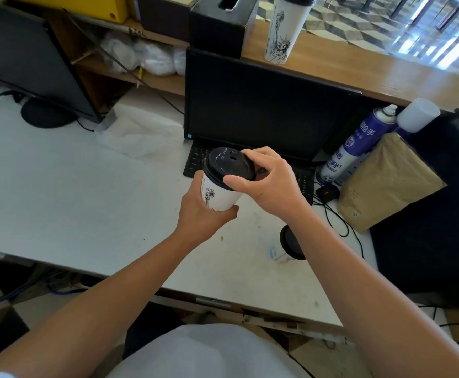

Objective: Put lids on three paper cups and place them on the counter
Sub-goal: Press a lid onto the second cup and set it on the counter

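Paper cup [219, 196] in left hand [199, 214]; right hand [269, 182] pinching lid [229, 166] rim.

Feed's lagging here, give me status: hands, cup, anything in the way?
Left hand grips paper cup. Right hand pinches black lid on its rim. One lidded cup on wooden counter. Monitor between hands and counter.

Shop service desk: monitor [263, 105], keyboard [302, 181], raised counter [359, 69].

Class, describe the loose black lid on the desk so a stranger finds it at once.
Find the right end of the white desk. A round black plastic lid lies there, under the right forearm. Unlike the lid on the held white paper cup, it caps nothing.
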A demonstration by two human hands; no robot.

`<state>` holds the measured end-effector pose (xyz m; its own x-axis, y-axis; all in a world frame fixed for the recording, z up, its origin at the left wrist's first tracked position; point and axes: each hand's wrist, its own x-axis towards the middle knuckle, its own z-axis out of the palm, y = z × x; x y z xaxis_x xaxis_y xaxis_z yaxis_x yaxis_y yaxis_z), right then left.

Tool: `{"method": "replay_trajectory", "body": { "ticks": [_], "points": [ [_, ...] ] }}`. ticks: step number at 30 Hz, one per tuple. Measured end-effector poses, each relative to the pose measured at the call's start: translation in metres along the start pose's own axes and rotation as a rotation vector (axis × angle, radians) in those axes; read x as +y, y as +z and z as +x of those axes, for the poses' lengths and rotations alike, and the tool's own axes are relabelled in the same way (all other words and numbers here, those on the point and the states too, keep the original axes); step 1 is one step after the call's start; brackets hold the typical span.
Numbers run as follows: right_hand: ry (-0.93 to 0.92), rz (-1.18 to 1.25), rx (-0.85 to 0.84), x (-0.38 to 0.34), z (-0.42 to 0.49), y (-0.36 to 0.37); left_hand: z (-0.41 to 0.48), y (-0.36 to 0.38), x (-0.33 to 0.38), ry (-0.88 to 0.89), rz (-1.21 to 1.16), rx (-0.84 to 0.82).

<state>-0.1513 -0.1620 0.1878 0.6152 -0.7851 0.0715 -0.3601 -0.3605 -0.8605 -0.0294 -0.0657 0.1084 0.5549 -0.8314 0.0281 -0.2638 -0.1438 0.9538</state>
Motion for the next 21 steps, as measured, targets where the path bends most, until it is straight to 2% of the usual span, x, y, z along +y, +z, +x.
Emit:
{"method": "replay_trajectory", "body": {
  "ticks": [4, 9, 17, 21],
  "points": [
    [0.056, -0.003, -0.041, 0.007, 0.004, -0.002, 0.001, 0.003, 0.000, -0.045, -0.029, -0.026],
    [0.230, 0.395, -0.151, 0.020, -0.007, 0.008, 0.012, 0.006, 0.004, -0.031, -0.085, -0.079],
    [0.255, 0.420, -0.077, 0.033, -0.011, 0.011, 0.020, -0.008, 0.004, -0.019, -0.099, -0.270],
    [0.256, 0.463, -0.035, 0.038, -0.011, 0.009, 0.022, -0.009, 0.004, -0.023, -0.068, -0.308]
  ]
}}
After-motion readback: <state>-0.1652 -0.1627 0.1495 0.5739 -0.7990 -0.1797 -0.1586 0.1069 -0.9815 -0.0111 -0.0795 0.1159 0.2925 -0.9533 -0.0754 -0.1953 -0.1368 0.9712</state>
